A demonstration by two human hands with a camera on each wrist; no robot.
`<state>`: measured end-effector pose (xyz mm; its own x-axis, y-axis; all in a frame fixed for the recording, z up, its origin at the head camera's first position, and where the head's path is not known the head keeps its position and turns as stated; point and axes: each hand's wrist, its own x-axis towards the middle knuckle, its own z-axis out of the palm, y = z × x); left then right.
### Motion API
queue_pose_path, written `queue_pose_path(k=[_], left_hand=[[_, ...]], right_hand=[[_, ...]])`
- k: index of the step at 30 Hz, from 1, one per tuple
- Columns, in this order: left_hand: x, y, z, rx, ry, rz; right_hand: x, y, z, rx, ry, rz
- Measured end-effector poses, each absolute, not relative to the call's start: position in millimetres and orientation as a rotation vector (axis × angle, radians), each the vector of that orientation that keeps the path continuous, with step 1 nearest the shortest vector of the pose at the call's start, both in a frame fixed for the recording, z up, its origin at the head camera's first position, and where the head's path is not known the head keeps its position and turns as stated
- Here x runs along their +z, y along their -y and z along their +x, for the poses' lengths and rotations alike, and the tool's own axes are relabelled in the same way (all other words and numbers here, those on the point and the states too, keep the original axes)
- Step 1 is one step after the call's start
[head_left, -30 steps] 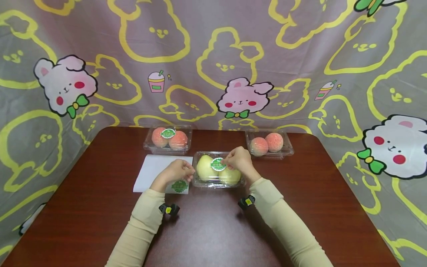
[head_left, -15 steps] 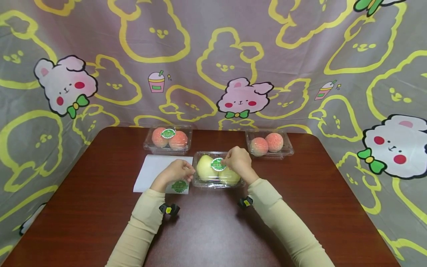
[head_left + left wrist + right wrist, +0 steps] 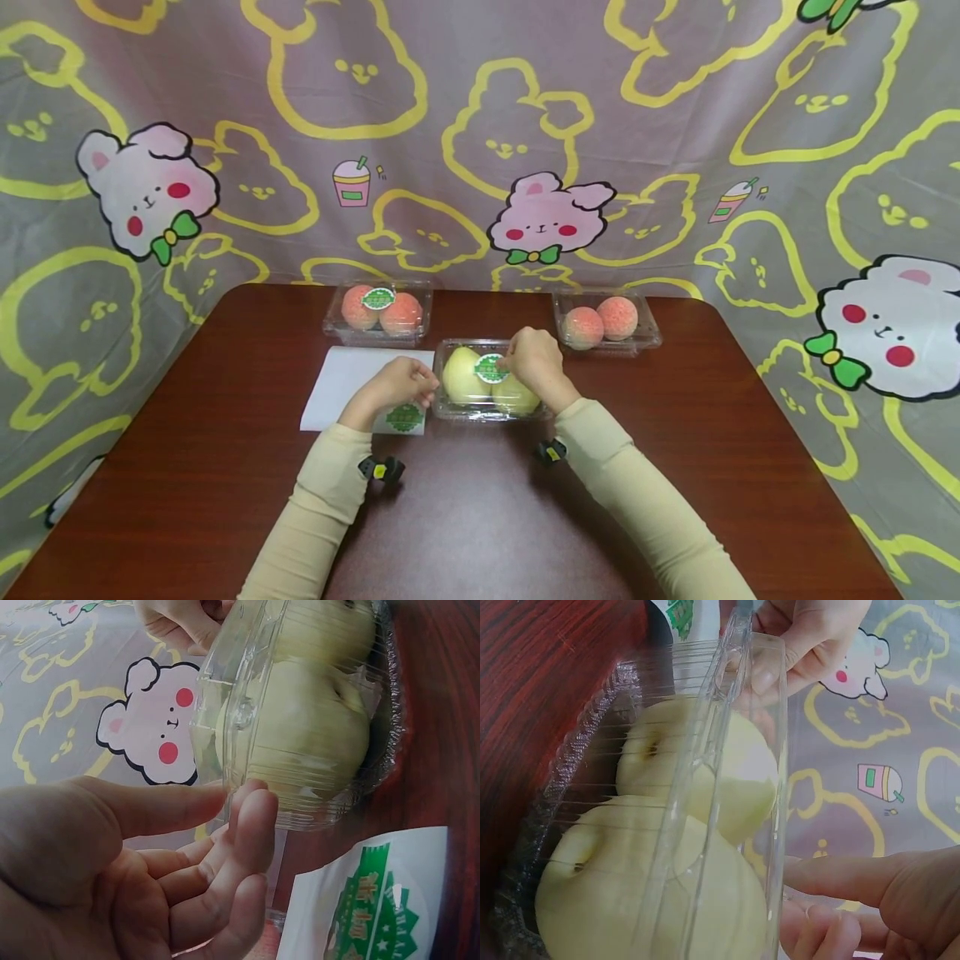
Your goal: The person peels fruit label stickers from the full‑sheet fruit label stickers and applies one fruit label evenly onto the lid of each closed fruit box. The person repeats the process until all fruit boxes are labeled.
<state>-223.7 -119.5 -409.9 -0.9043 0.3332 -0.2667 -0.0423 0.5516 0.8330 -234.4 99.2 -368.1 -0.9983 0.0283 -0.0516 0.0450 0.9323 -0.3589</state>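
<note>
We see a grey-mauve fabric curtain (image 3: 442, 142) printed with yellow outlines and white rabbits hanging around a dark reddish-brown wooden table (image 3: 480, 517). Two long cream sleeves (image 3: 307, 508) reach in over its near edge.

A white rectangular paper sheet (image 3: 347, 379) lies left of centre, partly under the left hand (image 3: 395, 383). Just to its right, at the middle of the table, sits the clear plastic lidded box (image 3: 487, 415). Farther back we find a second clear plastic box (image 3: 336, 335) on the left and a third (image 3: 647, 337) on the right.

The hands are apart. The left extends its thumb, fingers loosely bent, at the middle box's left end; we cannot tell whether it touches. The right hand (image 3: 538, 362) reaches over the lid, fingertips at the label's right edge; we cannot tell whether they pinch or press.

Two round pale yellow-green fruits (image 3: 467, 377) fill the middle box; each rear box holds two pinkish-orange round fruits (image 3: 360, 308). Smallest are the scalloped green-and-white labels: one on the middle lid (image 3: 489, 368), another on the left rear lid (image 3: 378, 299), and one on the paper (image 3: 403, 419).
</note>
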Motion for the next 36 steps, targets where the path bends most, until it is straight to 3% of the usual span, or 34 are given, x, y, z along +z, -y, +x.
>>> queue_pose_path(k=[15, 28, 36], left_hand=[[-409, 119, -223, 1.302, -2.400, 0.237], [-409, 119, -223, 1.333, -2.373, 0.235], [-409, 119, -222, 1.334, -2.367, 0.239]], right_hand=[[-361, -110, -232, -0.599, -3.057, -0.038], [-385, -118, -222, -0.898, -3.111, -0.741], [-402, -117, -207, -0.651, -3.162, -1.245]])
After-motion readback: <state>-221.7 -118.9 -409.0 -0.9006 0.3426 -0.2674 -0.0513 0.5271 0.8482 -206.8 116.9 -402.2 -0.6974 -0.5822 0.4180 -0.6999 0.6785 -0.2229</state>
